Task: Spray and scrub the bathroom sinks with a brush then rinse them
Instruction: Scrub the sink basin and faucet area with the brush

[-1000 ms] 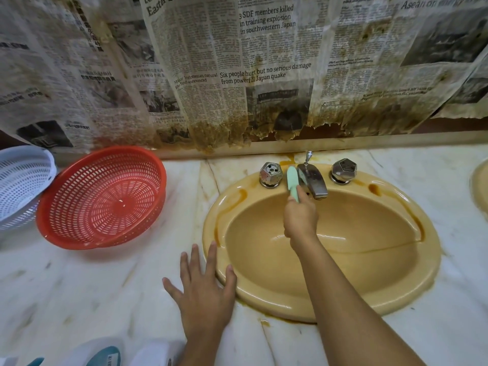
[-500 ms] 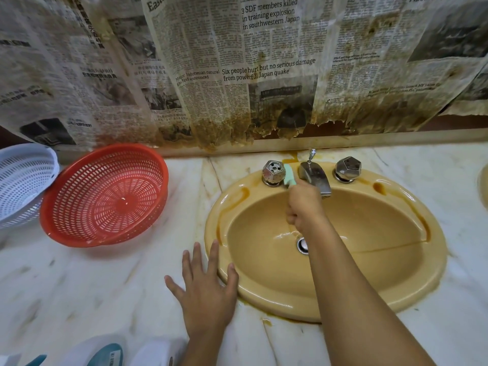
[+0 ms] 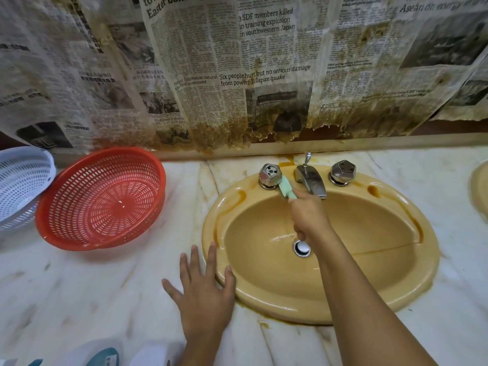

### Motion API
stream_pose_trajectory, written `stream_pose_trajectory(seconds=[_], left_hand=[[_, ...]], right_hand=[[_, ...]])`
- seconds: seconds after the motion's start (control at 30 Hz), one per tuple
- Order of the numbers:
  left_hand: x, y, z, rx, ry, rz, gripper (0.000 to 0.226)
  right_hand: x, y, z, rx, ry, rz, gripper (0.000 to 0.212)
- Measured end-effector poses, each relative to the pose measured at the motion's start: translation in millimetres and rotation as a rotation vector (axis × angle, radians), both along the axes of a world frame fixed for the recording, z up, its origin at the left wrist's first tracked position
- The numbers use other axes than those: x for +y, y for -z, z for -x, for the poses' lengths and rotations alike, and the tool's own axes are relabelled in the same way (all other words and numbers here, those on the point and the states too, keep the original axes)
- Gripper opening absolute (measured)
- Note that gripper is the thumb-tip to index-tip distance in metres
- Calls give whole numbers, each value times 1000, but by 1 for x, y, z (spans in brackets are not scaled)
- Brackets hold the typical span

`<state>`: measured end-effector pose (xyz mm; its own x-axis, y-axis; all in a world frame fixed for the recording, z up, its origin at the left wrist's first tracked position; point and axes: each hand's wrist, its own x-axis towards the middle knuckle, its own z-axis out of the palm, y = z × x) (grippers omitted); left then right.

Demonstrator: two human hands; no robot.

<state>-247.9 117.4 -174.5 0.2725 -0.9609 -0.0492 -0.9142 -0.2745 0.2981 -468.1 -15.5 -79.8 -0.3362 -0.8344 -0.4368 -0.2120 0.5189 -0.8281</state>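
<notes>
The brush [image 3: 285, 188] is gripped in the right hand [image 3: 309, 216], with the fingers curled round its handle; only the pale green head and neck are seen beyond the fist. Its long axis runs from the grip up and to the left. The head is set against the base of the left tap [image 3: 269, 175], on the back ledge of the sink [image 3: 277, 299], between that tap and the spout [image 3: 311, 183]. Whether the bristles are pressed down cannot be told. The ledge round the spout and the right tap [image 3: 342, 172] lies to the right of the grip, the bowl and drain [image 3: 301, 248] below it. A sweep rightward along the ledge, or a pull back into the bowl, is judged the likely next stroke, and the right hand is the nearer for both.

The left hand [image 3: 206, 297] is laid flat on the counter [image 3: 79, 286], fingers spread and holding nothing, with its fingertips at the sink's near-left rim.

Counted:
- one brush
- two taps
- one spout
- one drain
- one sink in full, and a second sink [image 3: 480, 188] cut off at the right edge
- one red basket [image 3: 103, 199]
- one white basket [image 3: 21, 186]

White containers [image 3: 97, 353] are cut off by the lower edge, and at least two are made out. No running water is seen.
</notes>
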Motion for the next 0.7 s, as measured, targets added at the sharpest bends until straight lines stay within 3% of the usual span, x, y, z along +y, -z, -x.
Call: stream_pose_trajectory(seconds=[0.1,0.33,0.57,0.7], left_hand=[[-1,1,1,-9,2,-10,68],[0,-2,-1,5,-2,-10,70],[0,-2,-2,18,2,-3,70],[1,1,-4,17,4,5,69]], right_hand=[[8,7,1,-7,16,-18,49],[-25,2,-8,34,-6,-27,65],[-16,6,-13,335,-19,8,54],[-42,-3,-27,412,-30,-19,53]])
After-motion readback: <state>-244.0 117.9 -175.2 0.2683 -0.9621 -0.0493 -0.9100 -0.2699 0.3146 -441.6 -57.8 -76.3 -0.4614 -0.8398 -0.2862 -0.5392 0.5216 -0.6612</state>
